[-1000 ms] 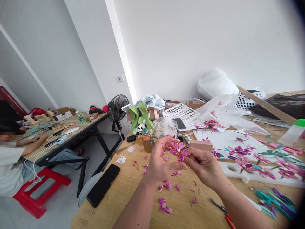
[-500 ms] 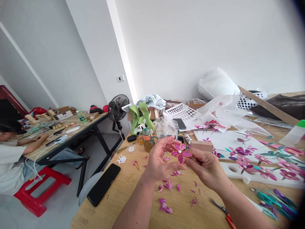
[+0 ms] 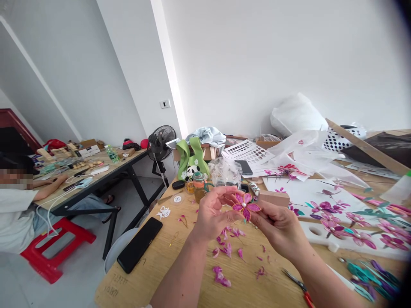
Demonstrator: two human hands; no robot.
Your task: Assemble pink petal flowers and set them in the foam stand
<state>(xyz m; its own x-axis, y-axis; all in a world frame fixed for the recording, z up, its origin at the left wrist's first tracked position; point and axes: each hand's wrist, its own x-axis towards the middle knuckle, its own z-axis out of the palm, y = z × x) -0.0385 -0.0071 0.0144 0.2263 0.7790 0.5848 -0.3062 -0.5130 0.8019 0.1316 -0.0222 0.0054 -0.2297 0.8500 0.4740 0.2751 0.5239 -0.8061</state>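
A magenta artificial flower [image 3: 246, 206] with gold-edged petals and a pearl-like centre is held up over the wooden table. My left hand [image 3: 212, 215] curls around its left side, thumb and fingers closed at the petals. From the right, my right hand [image 3: 280, 223] pinches it between thumb and fingers; the back of the flower is hidden. Loose pink petals [image 3: 221, 277] lie scattered on the tabletop below. Near my right forearm rest orange-handled scissors [image 3: 298, 284].
A black phone [image 3: 140, 244] lies at the table's left edge. Finished flowers [image 3: 334, 224] stand in white foam on the right, near teal and purple threads [image 3: 369, 273]. A glass jar [image 3: 199, 188] and green panda bag [image 3: 192, 162] are behind. Another person [image 3: 19, 214] sits at the left table.
The view has shifted slightly. The flower has tilted a little in my fingers, and both hands keep their grip on it.
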